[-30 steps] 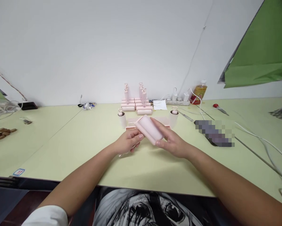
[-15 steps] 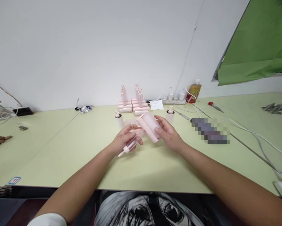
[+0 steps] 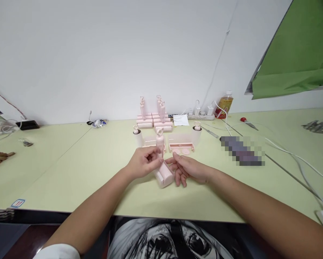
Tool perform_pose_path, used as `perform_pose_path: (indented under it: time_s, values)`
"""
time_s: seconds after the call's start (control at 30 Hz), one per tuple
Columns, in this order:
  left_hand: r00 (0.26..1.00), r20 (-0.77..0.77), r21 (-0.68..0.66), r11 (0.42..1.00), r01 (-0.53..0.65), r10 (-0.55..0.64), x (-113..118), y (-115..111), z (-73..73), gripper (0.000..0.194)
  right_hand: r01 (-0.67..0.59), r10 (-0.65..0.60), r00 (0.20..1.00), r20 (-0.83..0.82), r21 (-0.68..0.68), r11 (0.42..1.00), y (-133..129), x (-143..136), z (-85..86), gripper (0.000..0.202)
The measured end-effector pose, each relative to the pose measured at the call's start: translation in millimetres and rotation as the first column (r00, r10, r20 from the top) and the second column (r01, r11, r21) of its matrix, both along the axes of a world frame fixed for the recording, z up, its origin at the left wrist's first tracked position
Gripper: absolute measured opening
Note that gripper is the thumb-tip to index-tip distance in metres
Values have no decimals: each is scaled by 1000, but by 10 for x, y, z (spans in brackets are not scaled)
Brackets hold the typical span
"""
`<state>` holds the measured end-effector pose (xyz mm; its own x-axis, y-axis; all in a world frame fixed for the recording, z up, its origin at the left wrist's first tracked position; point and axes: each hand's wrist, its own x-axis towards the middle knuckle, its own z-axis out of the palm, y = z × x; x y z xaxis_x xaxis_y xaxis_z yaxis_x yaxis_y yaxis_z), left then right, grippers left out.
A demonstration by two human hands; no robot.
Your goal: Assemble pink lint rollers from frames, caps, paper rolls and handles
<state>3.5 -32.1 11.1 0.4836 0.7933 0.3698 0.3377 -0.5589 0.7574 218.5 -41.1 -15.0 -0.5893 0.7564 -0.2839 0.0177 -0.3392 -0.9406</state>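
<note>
My left hand (image 3: 144,162) is closed around a clear pink tube (image 3: 159,145) topped by a heart-shaped loop, which stands upright. Under it lies a pale pink rounded case (image 3: 165,174) on the table, slightly blurred; the left fingertips reach its upper end. Just to the right of the case is my right hand (image 3: 185,168), fingers apart and loosely bent, holding nothing. Beyond the hands are two open pink trays, one partly hidden by the left hand; the right tray (image 3: 181,146) has round pink discs in front.
Two white cylinders (image 3: 196,136) with heart-loop tops flank the trays. Several pink cases with upright tubes (image 3: 163,113) stand by the wall. A power strip (image 3: 201,117), a bottle (image 3: 224,105), a screwdriver (image 3: 248,123) and white cables (image 3: 291,154) are on the right.
The tube has swung from tilted low to upright in my left hand. The pink case came down to the table, and my right hand let go of it.
</note>
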Motion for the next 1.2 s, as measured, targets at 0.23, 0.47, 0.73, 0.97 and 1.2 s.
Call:
perform_pose_path:
  time_s: [0.23,0.47,0.73,0.97,1.2]
  values:
    - [963,-22,345,906,-245,269,-251,84,159,23,-80,65,993,102,147,986,-2,12,-36,53]
    - [673,328,318,594,-739,662,-723,266,600,23,-149,104,975,198,230,962,25,-2,-93,52]
    - [629,177,291,570,-768,757,-805,856,1117,23,-169,102,958,266,243,955,30,-44,-97,47]
    - [585,-149,379,592,-711,797,-361,1431,1152,17,-177,106,956,275,250,952,23,-42,-113,45]
    - [557,-311,262,633,-728,770,-186,1857,985,18,-200,119,948,294,264,944,-4,-47,-114,49]
